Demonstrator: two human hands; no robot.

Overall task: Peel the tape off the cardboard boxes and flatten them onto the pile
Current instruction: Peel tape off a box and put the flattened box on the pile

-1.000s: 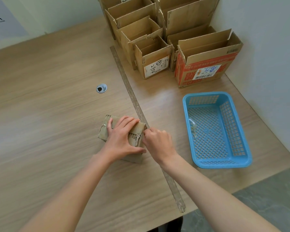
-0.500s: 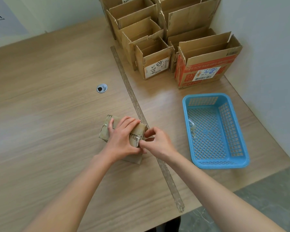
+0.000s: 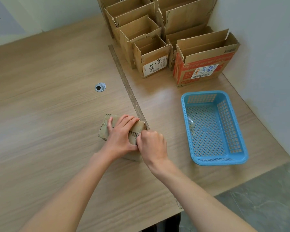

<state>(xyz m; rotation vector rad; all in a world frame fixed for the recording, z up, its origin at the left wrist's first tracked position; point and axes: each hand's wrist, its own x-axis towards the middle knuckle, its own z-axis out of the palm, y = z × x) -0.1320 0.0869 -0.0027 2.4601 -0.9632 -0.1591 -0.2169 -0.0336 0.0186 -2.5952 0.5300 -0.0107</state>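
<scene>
A small taped brown cardboard box (image 3: 105, 129) is sitting on the wooden surface (image 3: 49, 114). The left hand (image 3: 120, 136) is lying flat across its top, covering much of it. The right hand (image 3: 151, 143) is curling at the box's right edge; its fingertips are hidden, so any tape pinched is unclear.
</scene>
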